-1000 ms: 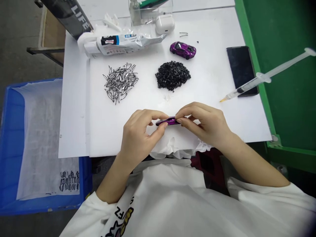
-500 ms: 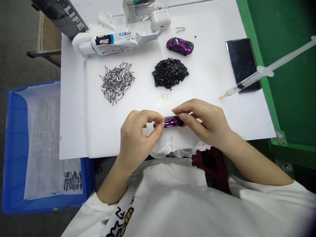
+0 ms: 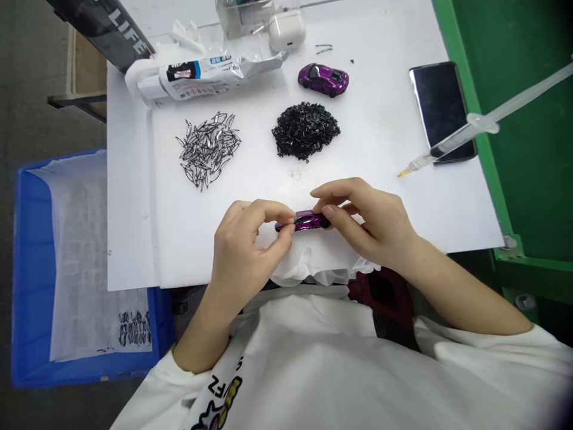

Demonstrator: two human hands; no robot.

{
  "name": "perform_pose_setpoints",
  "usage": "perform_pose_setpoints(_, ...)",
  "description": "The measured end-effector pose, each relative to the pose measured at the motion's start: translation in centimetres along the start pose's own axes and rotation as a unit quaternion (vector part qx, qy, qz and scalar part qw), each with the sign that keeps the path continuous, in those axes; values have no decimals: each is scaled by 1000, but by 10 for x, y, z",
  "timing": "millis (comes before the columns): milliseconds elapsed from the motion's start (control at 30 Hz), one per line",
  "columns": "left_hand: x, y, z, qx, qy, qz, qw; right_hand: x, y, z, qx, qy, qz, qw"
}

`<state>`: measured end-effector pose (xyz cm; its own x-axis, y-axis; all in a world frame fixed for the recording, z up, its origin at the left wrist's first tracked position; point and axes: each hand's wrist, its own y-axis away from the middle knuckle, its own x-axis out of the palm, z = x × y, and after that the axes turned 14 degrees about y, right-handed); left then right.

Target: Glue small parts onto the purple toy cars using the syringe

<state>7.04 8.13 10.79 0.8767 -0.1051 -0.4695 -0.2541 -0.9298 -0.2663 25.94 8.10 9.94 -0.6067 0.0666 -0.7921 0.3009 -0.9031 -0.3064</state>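
Observation:
A purple toy car (image 3: pixel 308 220) is held just above the white work board, low in the head view. My left hand (image 3: pixel 250 239) pinches its left end between thumb and forefinger. At its right end, the thumb and fingers of my right hand (image 3: pixel 373 221) close on the car near a wheel. The fingertips cover both ends of the car. Beyond the hands lie a heap of small black pieces (image 3: pixel 305 131) and, to its left, a pile of thin black-edged clear parts (image 3: pixel 209 149). A second purple toy car (image 3: pixel 323 79) stands behind the black heap.
A silver tube (image 3: pixel 210 76), a white earbud case (image 3: pixel 287 30) and a black box (image 3: pixel 107 30) stand at the back. A syringe (image 3: pixel 456 140) with a yellow tip lies across a phone (image 3: pixel 441 110) at right. A blue crate (image 3: pixel 33 269) is at lower left.
The car in my hands has turned slightly, showing more of its roof and side. Both hands keep their grip at its ends. The whole view has shifted a little.

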Motion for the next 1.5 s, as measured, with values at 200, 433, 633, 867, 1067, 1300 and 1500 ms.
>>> perform_pose_setpoints(200, -1, -2, -5, -6, -17, 21, 1000, -1, 0, 1, -10, 2, 1, 1000)
perform_pose_setpoints(433, -2, -4, -9, -13, -23, 39, 999, -1, 0, 2, -8, 8, 7, 1000)
perform_pose_setpoints(633, 0, 2, -4, -43, 1, 4, 999, -2, 1, 1, -22, 3, 2, 1000)
perform_pose_setpoints(867, 1, 4, -3, -52, 21, -10, 998, -2, 0, 1, -23, 4, 4, 1000)
perform_pose_setpoints(1067, 3, 2, -10, -19, -42, 10, 999, -3, 0, 2, -47, 14, -1, 999)
perform_pose_setpoints(1300, 1, -1, -17, 2, -89, 73, 993, -4, 0, 3, -45, 14, 21, 999)
perform_pose_setpoints(1500, 3, -1, -8, -60, -83, 141, 985, -6, 0, 1, -81, 69, 17, 994)
